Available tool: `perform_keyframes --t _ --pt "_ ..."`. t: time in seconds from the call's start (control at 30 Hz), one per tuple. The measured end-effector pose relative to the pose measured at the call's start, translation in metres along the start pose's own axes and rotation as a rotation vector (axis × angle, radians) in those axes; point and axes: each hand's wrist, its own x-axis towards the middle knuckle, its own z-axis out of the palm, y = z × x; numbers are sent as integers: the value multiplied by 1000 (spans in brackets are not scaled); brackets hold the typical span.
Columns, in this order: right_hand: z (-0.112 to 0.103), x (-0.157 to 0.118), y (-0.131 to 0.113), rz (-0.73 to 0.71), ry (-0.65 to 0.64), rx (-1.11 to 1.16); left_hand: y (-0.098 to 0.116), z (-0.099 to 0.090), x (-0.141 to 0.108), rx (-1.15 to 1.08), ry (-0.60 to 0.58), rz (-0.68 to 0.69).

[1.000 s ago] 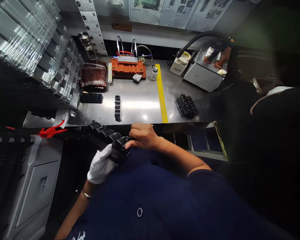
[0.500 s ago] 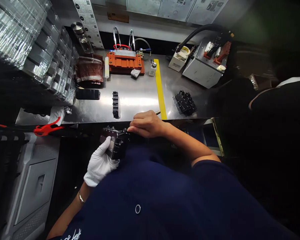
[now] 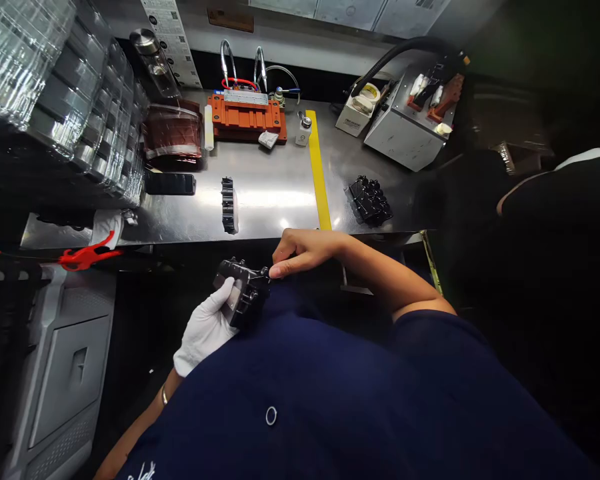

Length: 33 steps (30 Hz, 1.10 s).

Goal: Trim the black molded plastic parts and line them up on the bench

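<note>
My left hand [image 3: 205, 333], in a white glove, grips a black molded plastic part [image 3: 245, 303] with small round bosses along its edges, thumb on its flat face. My bare right hand [image 3: 300, 252] is closed in a pinch at the part's upper right corner. It holds a slim pen-like tool, mostly hidden by the fingers; a thin tip shows below them, close to the part. A similar ribbed black part [image 3: 229, 205] stands on the metal bench [image 3: 275, 203] beyond my hands. Another black part [image 3: 370, 201] with round bosses lies to the right.
An orange fixture [image 3: 247, 120] and a small white bottle [image 3: 304, 131] stand at the back, left of a yellow tape strip [image 3: 317, 170]. A grey machine [image 3: 405, 130] is on the right. Wrapped clear trays [image 3: 80, 100] tower at left, near a phone [image 3: 170, 183]. A dark-clothed person [image 3: 560, 220] is at right.
Both hands and the held part have shifted slightly right, and the part has tilted. The right wrist has turned, so the tool's back end no longer shows behind the hand.
</note>
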Motion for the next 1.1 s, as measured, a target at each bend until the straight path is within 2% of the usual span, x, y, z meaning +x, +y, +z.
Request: perform_keyframes --t 0.07,0.1,0.13,0.17,0.2,0.3,0.37,0.43,0.53,0.73,0.93,1.1 --pt "-4 -3 2 18 -160 136 3 1 0 15 -21 0" --pt "-4 -4 3 25 -193 185 7 2 0 8 -61 13" --pt "-2 -5 4 39 -167 230 11 1 0 -11 -111 39" --pt "2 -4 5 65 -78 275 16 1 0 -40 -162 71" --pt "7 -3 7 100 67 320 21 0 0 -74 -203 106" --pt "31 11 12 211 573 443 32 -4 3 -138 -266 190" --pt "50 24 13 251 757 487 34 -6 6 -122 -283 230" --pt "66 36 13 251 857 465 33 -7 8 -96 -290 263" --pt "81 46 8 208 914 396 28 -3 9 -97 -269 299" --pt "89 51 6 154 1021 356 19 7 10 -90 -229 301" --pt "102 59 5 154 1138 462 18 -2 14 -99 -308 243" --pt "108 51 6 63 1202 342 19 -9 14 -104 -392 121"
